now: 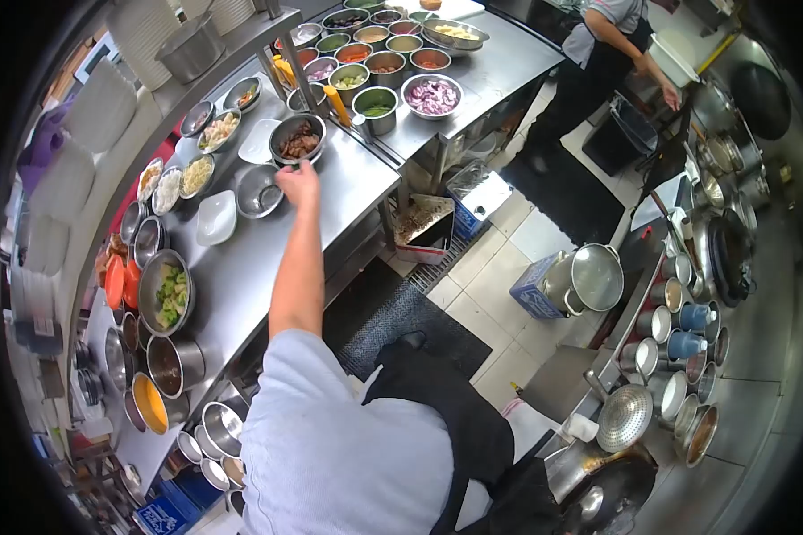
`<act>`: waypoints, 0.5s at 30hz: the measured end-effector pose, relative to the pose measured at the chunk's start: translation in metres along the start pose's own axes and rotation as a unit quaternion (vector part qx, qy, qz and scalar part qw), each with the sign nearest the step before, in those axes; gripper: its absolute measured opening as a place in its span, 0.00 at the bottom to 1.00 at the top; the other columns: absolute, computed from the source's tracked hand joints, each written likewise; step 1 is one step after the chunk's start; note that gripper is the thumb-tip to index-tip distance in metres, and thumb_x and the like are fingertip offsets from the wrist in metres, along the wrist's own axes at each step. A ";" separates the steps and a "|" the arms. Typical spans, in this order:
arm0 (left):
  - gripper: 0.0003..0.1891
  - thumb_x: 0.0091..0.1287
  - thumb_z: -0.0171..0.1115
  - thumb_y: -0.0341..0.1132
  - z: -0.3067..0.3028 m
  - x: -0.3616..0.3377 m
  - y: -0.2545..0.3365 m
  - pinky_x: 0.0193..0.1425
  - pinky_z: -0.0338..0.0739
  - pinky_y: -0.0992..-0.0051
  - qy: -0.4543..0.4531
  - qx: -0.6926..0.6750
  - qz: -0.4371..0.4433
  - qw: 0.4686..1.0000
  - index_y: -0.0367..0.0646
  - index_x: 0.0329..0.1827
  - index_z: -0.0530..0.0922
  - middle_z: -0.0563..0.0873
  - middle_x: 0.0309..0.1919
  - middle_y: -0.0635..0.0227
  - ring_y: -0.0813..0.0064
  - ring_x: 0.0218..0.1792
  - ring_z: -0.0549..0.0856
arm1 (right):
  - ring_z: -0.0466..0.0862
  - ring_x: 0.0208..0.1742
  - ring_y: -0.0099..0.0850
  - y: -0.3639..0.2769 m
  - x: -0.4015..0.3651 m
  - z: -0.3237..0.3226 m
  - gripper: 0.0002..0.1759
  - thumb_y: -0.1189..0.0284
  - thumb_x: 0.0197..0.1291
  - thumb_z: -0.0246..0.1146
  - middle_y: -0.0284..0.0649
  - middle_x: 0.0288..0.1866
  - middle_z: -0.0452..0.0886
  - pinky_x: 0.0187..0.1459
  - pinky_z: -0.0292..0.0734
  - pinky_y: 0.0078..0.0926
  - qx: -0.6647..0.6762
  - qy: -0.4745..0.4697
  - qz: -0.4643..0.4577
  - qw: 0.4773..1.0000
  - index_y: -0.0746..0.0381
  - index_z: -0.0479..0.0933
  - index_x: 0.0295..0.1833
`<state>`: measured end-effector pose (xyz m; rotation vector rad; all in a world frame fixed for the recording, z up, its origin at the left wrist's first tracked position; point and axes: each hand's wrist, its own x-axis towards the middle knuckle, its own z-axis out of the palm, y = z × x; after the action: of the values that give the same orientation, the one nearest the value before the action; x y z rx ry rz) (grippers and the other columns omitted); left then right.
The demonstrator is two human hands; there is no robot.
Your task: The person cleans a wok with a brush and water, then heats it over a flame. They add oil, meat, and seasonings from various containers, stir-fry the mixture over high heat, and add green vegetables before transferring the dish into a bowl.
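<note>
My left hand (300, 184) reaches out over the steel counter, its fingers closed at the near rim of a metal bowl of browned meat pieces (296, 143). Just left of the hand sits an empty metal bowl (258, 191). White square dishes lie close by, one (217, 218) further left and another (257, 141) beside the meat bowl. My right hand is out of view.
The steel counter (241, 276) also carries a bowl of broccoli (171, 294) and several ingredient bowls. Red onion (431, 95) stands at the far end. A large pot (595, 278) is on the floor side; a co-worker's hand (669, 93) shows beyond.
</note>
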<state>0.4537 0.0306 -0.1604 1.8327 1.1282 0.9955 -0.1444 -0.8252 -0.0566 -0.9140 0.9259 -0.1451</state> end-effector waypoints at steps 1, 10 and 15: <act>0.25 0.62 0.71 0.40 0.009 0.033 -0.008 0.54 0.79 0.59 0.042 0.072 -0.009 0.996 0.28 0.50 0.74 0.83 0.45 0.44 0.54 0.48 0.85 | 0.70 0.21 0.24 -0.007 0.003 0.004 0.12 0.62 0.72 0.59 0.28 0.19 0.66 0.24 0.72 0.26 -0.008 0.012 -0.002 1.000 0.57 0.73 0.36; 0.18 0.69 0.63 0.32 -0.002 0.083 0.012 0.27 0.89 0.70 -0.166 -0.156 -0.165 0.959 0.23 0.53 0.76 0.87 0.40 0.49 0.66 0.27 0.87 | 0.67 0.20 0.23 0.006 -0.012 0.005 0.14 0.63 0.72 0.60 0.26 0.19 0.65 0.25 0.71 0.25 -0.076 0.118 -0.045 0.989 0.55 0.69 0.33; 0.12 0.74 0.59 0.30 -0.046 0.063 0.025 0.46 0.93 0.63 -0.313 -0.272 -0.173 0.893 0.32 0.54 0.75 0.82 0.47 0.54 0.63 0.44 0.86 | 0.76 0.31 0.21 0.063 -0.157 -0.005 0.28 0.76 0.72 0.58 0.30 0.29 0.73 0.33 0.79 0.21 0.399 0.245 -0.283 0.837 0.68 0.63 0.75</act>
<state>0.4405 0.0891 -0.1047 1.2818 0.6473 0.3912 -0.2616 -0.7138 -0.0060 -0.3204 0.9039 -1.2374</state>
